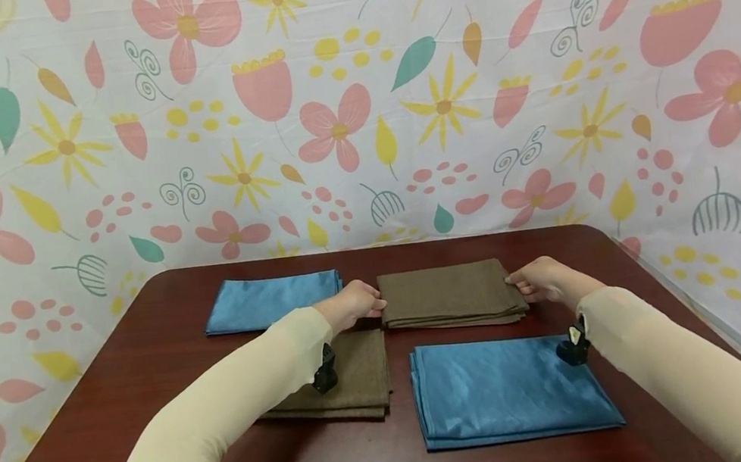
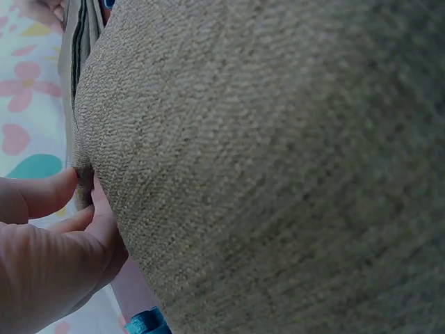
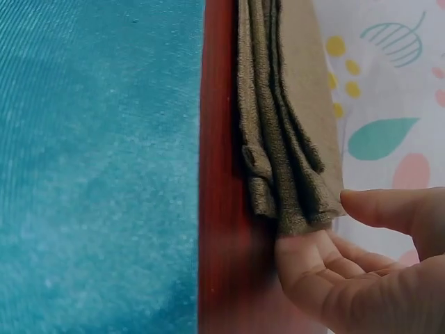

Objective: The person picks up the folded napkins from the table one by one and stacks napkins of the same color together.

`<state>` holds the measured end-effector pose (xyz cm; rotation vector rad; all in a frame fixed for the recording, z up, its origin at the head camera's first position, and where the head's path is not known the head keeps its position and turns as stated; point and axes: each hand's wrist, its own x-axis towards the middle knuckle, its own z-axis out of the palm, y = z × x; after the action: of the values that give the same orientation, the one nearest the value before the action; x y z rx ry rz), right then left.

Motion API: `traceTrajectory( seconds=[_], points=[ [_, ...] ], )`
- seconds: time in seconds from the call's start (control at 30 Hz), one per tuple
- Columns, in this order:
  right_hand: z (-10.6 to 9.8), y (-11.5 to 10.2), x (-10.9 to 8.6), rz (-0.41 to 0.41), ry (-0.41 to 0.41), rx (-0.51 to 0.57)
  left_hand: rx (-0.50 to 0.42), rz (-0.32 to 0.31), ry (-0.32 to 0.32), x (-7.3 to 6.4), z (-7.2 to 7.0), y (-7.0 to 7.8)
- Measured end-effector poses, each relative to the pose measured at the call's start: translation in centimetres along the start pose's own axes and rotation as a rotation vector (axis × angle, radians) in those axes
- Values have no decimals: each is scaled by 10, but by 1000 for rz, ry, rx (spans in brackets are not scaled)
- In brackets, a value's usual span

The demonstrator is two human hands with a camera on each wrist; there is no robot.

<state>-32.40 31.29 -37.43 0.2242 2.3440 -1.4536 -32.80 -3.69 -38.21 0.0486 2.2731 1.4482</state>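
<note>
A folded brown cloth lies in several layers at the back right of the table, with a hand at each short side. My left hand pinches its left edge between thumb and fingers; in the left wrist view the thumb meets the fingers at the fabric. At the opposite edge my right hand grips the right side. Seen from the right wrist, the fingers go under the layered end while the thumb presses from above. A second folded brown cloth lies below my left forearm, partly hidden by it.
One folded blue cloth sits at the back left, beside my left hand. Another blue cloth is at the front right, under my right wrist. The dark red wooden table ends at a floral curtain.
</note>
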Motion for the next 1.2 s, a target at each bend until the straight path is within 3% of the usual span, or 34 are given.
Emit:
traceTrajectory(
  seconds=[0.4,0.6,0.77,1.03,1.2],
  points=[
    [-3,6,2,62,-40,65,-72,0,15,6,7,-1],
    [3,5,2,44,3,-7,-77,-12,78,6,7,0],
    [4,3,0,45,19,-5,-85,-21,125,6,9,4],
    [-4,-1,-1,24,34,18,-121,3,149,8,12,14],
    [-4,-3,-4,14,26,40,-119,-18,205,8,11,17]
  ],
)
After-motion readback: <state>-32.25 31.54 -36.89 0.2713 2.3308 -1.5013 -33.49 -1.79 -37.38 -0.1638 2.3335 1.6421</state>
